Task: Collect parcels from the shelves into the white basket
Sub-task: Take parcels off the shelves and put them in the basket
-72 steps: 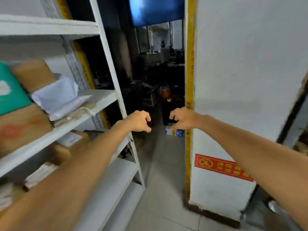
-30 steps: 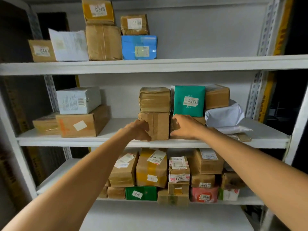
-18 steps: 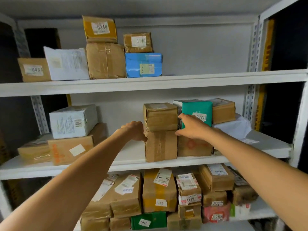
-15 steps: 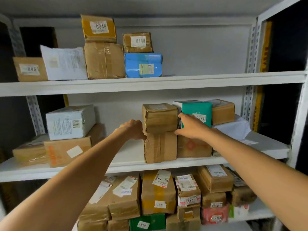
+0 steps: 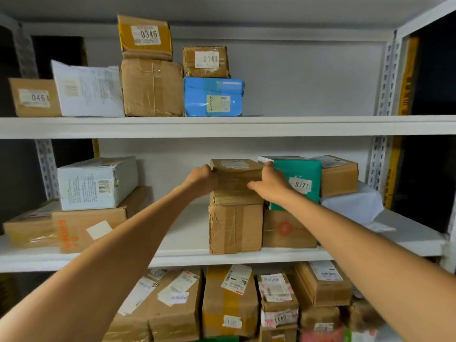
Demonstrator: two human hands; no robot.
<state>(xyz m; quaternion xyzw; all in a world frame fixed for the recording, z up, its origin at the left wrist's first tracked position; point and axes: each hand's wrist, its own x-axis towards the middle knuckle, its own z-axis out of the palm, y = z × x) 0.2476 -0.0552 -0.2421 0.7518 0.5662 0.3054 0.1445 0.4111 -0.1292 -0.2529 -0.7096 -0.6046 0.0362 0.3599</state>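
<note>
Two hands are clamped on one small brown parcel (image 5: pixel 235 176) at the centre of the frame; the left hand (image 5: pixel 201 178) grips its left side with fingers curled round the edge; the right hand (image 5: pixel 270 185) holds its right side, thumb across the front face, fingers up at the top corner. The parcel sits on top of a taller taped cardboard box (image 5: pixel 234 228), which stands on the middle shelf (image 5: pixel 187 243); whether the parcel is lifted clear of the box cannot be told. Just right of the right hand stands a green parcel labelled 0371 (image 5: pixel 303 178), touching or nearly touching the hand. At mid left of the frame a white box (image 5: pixel 96 183) rests on a flat brown carton (image 5: pixel 93 225). On the upper shelf (image 5: pixel 222 125), across the top of the frame: a brown parcel marked 0461 (image 5: pixel 34 97), a blue parcel (image 5: pixel 213 97) with parcel 0140 (image 5: pixel 206 61) on it, and parcel 0346 (image 5: pixel 145 37) stacked highest. More labelled parcels crowd the lower shelf along the bottom edge.
</note>
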